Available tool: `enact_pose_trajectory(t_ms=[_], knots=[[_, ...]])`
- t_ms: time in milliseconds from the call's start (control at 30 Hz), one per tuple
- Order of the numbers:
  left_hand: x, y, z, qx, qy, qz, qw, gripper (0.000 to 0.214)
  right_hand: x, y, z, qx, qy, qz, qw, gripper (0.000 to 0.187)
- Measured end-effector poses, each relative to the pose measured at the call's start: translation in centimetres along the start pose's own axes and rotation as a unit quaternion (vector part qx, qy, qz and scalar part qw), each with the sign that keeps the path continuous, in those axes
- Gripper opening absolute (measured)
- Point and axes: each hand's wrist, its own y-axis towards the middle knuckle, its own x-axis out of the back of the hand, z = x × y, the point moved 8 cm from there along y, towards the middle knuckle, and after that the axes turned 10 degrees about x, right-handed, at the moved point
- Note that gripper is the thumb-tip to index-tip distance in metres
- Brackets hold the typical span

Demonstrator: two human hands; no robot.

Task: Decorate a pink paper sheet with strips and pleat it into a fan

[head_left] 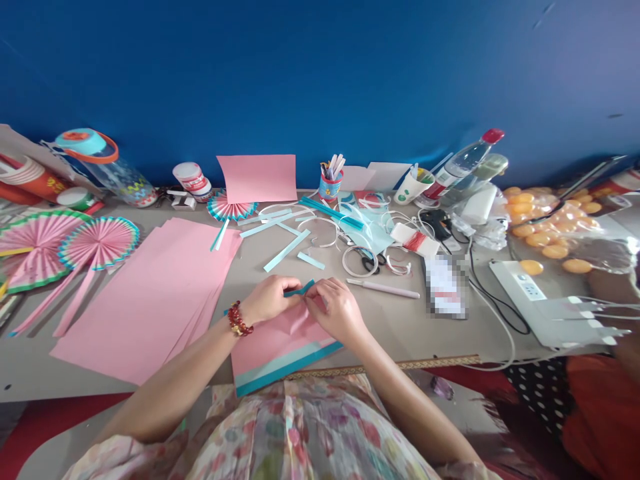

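Both hands pinch the far edge of a pink paper sheet (pixel 270 343) that has light-blue and teal bands along its near edge. My left hand (pixel 270 300), with a red bead bracelet (pixel 239 319) at the wrist, is closed on the folded edge, where a bit of teal shows. Close beside it, my right hand (pixel 337 310) grips the same edge with thumb and fingers. The sheet lies at the table's front edge, its middle slightly buckled. Beyond the hands are cut blue paper strips (pixel 287 251). A lilac pen-like tool (pixel 385 289) rests to the right.
Pink sheets (pixel 155 293) and pleated paper fans (pixel 99 244) lie left. Behind are a pen cup (pixel 331 185), bottle (pixel 463 167) and scissors (pixel 371 264). To the right are a power strip (pixel 530 293), cables, bagged orange balls (pixel 545 223) and another person's arm (pixel 617 300).
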Motion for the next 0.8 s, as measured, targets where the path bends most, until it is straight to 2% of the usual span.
enact_pose_trajectory(t_ms=[600, 800], knots=[[0.0, 0.2, -1.1, -0.004, 0.037, -0.010, 0.999, 0.016, -0.1, -0.2, -0.6, -0.043, -0.010, 0.006, 0.999, 0.012], [-0.2, 0.3, -1.0, -0.008, 0.018, -0.001, 1.000, 0.016, -0.1, -0.2, -0.6, -0.051, -0.001, 0.007, 0.999, 0.014]])
